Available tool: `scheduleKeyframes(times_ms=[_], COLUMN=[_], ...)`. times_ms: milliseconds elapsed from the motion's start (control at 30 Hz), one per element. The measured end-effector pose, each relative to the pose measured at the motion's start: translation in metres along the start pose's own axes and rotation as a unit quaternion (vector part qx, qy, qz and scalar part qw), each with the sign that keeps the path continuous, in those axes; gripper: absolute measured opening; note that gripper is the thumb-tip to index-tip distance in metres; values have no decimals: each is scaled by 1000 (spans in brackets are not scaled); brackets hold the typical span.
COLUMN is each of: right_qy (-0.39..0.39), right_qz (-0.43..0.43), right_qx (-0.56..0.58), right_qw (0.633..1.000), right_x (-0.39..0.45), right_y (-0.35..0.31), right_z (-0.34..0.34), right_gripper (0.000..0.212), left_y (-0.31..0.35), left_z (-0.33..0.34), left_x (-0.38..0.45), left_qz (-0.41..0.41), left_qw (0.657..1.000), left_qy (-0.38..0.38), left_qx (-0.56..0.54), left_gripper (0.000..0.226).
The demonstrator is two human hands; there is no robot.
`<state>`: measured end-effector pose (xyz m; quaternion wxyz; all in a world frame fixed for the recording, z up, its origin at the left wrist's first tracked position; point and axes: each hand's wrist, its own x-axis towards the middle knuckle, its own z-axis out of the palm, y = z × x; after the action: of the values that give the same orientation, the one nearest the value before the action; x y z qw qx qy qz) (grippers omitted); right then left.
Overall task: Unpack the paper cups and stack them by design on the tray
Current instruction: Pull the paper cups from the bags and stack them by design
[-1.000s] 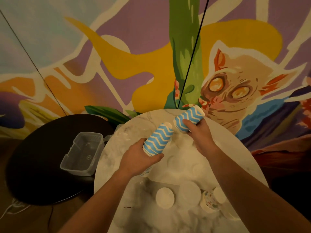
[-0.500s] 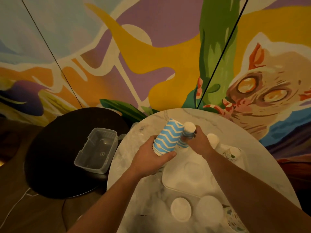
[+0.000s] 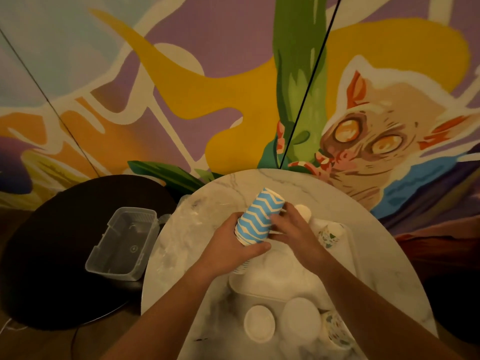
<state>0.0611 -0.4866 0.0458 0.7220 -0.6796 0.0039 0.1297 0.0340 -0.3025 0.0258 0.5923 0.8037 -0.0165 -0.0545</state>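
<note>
My left hand [image 3: 231, 246] grips a stack of blue-and-white zigzag paper cups [image 3: 257, 219], tilted with its white base pointing away from me. My right hand [image 3: 292, 228] curls its fingers on the right side of the same stack. Just beyond my right hand the white base of another cup stack [image 3: 302, 210] shows, and I cannot tell whether that hand touches it. A floral cup [image 3: 331, 233] stands on the white tray [image 3: 356, 255]. Both hands are above the tray's far left part.
The tray lies on a round marble table [image 3: 259, 181]. Upside-down white cups [image 3: 259, 324] and floral cups [image 3: 336, 332] stand near the front edge. Crumpled plastic wrap [image 3: 187, 222] lies at the left. A clear plastic box [image 3: 124, 245] sits on a dark round table [image 3: 46, 242].
My right hand brought its stack down and in, and now its fingers are on the zigzag stack in my left hand. The view shifted slightly.
</note>
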Motion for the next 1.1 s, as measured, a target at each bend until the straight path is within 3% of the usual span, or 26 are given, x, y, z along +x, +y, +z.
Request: scheduleKeyframes(times_ms=[67, 167, 433, 633, 800, 933, 1100], right_qy=[-16, 27, 65, 59, 118, 177, 168], right_qz=[-3, -23, -32, -37, -64, -122, -117], right_qx=[0, -22, 56, 81, 105, -19, -177], right_qw=[1000, 999, 996, 994, 985, 976, 963], right_x=[-8, -14, -20, -10, 18, 49, 76], right_y=[-2, -6, -14, -23, -27, -26, -4], right_z=[2, -1, -10, -15, -18, -15, -7], right_gripper=[64, 59, 67, 64, 58, 53, 62], left_y=[6, 14, 15, 0, -14, -26, -26], left_z=[7, 15, 15, 8, -6, -20, -32], left_x=[-1, -3, -5, -8, -5, -2, 1], left_qz=[13, 24, 25, 27, 6, -16, -23], left_qw=[1000, 999, 997, 997, 996, 995, 993], left_qy=[-19, -31, -24, -4, 29, 75, 105], left_qx=[11, 24, 71, 72, 80, 65, 45], left_gripper=[68, 65, 52, 48, 52, 52, 54])
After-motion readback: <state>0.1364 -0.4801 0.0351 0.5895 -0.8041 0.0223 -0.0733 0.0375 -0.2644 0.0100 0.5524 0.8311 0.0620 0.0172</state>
